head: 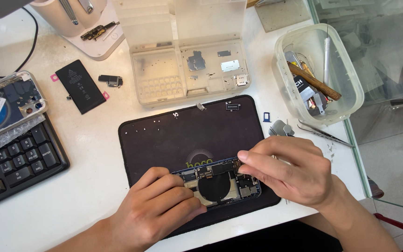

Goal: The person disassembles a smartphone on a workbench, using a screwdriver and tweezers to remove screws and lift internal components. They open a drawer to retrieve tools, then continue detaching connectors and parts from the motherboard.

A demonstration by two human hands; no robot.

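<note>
Opened phone (pixel 218 183) on black mat (pixel 164 135), left hand (pixel 157 205) curled gripping its edge, right hand (pixel 285 170) pinching above it.

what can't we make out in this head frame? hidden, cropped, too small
Head view:
- Opened phone: its left end is hidden under the left hand, its right end under the right hand.
- Whatever the right hand's fingertips pinch: too small to tell.
- Loose screws on the black mat: specks only.
- Keyboard: cut off by the left edge.
- Tub contents: jumbled, blurred by the wall.
</note>
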